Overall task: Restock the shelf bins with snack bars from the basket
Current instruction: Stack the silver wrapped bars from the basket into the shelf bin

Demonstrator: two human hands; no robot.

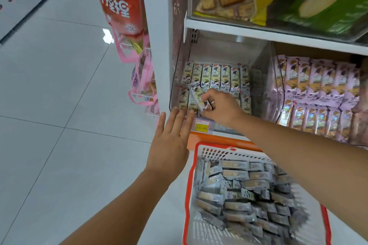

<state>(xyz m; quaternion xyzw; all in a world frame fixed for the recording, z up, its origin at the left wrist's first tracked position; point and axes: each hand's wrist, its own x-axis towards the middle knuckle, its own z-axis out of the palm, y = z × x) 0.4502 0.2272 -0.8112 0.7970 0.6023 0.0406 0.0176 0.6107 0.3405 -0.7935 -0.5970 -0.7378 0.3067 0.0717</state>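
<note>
Placement step: right hand [221, 107] pinches one snack bar [196, 95], tilted, over the front row inside the clear shelf bin [175, 85]. Left hand [171, 141] is flat, fingers straight, holding nothing, fingertips near the bin's front lip by the price tag [202, 126]. Back row stands tidy; front row looks part-filled. Basket [191, 165] below is well stocked with bars. Next, my guess: square the bar to its neighbours, set it in the gap, release, reach for the basket.
</note>
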